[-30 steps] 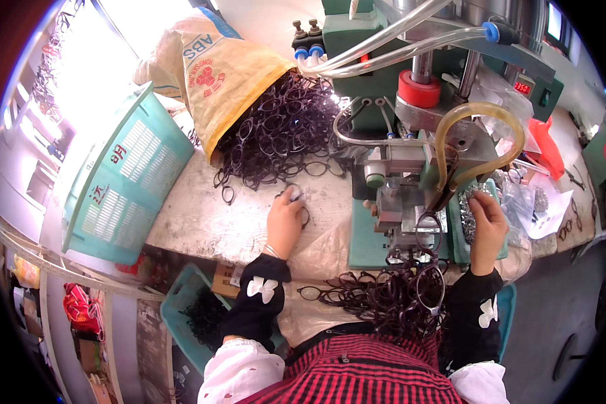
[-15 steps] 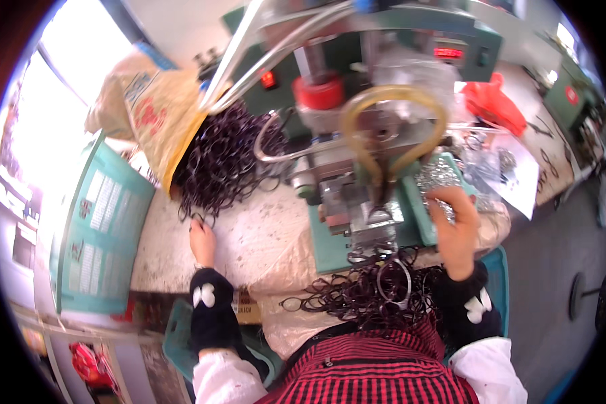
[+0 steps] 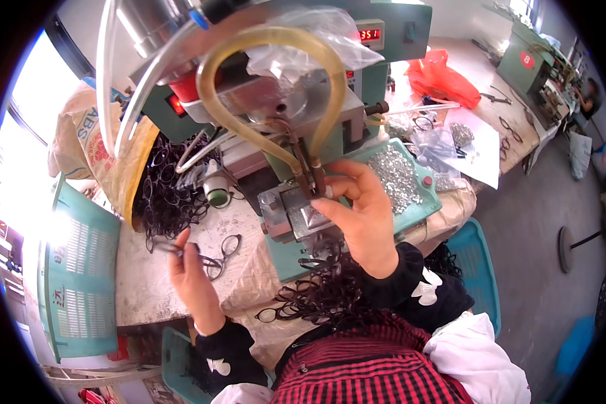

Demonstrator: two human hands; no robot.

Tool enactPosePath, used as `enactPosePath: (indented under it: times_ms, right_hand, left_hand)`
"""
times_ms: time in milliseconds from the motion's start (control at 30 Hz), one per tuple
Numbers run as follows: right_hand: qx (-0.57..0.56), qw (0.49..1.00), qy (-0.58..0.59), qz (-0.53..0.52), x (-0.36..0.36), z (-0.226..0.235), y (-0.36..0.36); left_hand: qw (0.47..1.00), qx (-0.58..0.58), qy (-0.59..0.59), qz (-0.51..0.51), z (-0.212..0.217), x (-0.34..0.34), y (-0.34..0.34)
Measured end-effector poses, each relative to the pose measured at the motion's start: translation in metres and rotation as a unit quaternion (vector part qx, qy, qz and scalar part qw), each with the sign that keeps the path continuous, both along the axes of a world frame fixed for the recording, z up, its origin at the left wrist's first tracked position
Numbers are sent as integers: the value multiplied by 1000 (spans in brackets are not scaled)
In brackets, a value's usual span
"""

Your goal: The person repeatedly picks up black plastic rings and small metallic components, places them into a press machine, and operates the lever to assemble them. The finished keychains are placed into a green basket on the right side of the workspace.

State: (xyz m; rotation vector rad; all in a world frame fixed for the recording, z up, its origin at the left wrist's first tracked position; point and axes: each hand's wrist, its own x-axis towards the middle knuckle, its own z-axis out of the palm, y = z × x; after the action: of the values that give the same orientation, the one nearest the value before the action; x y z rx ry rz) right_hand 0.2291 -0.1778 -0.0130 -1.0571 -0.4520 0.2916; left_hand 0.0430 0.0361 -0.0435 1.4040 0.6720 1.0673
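My left hand (image 3: 196, 291) is closed in a pinch on a dark eyeglass frame (image 3: 230, 246), above the worktop left of the machine; the frame's far side is blurred. My right hand (image 3: 367, 225) reaches in at the green bench machine (image 3: 400, 34), thumb and forefinger pinched together just below its two metal prongs (image 3: 308, 178), over the metal jig block (image 3: 308, 219). Whatever those fingertips hold is too small to make out. Right beside that hand lies a green tray (image 3: 429, 195) of small silvery metal parts (image 3: 396, 176).
A heap of dark frames (image 3: 323, 293) lies in front of the jig, against my lap. More dark frames (image 3: 172, 182) spill from a yellow sack (image 3: 104, 158). A teal crate (image 3: 81, 276) stands at the left, a blue basket (image 3: 481, 269) at the right. A yellowish hose (image 3: 212, 74) loops over the jig.
My right hand has moved left from the tray of metal parts to the machine's prongs. My left hand has come back from the sack's pile with an eyeglass frame. The view has shifted.
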Motion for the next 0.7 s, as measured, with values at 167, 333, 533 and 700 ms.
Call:
enactPosePath:
  times_ms: [167,333,533,700]
  right_hand:
    - [-16,1000,1,-3,-15,11,-17]
    - [-258,866,-405,-140,38,-4,-43]
    - [-486,703,-445,-266,84,-75,-91]
    - [-440,732,-442,-275,88,-89,-89]
  left_hand:
    - [950,31,-66,-303,71,5,-70]
    - [775,-367,161,-489,84,54,-129]
    - [782,-409,137,-450,72,73,-145]
    - [791,-419,125,-427,69,76,-155]
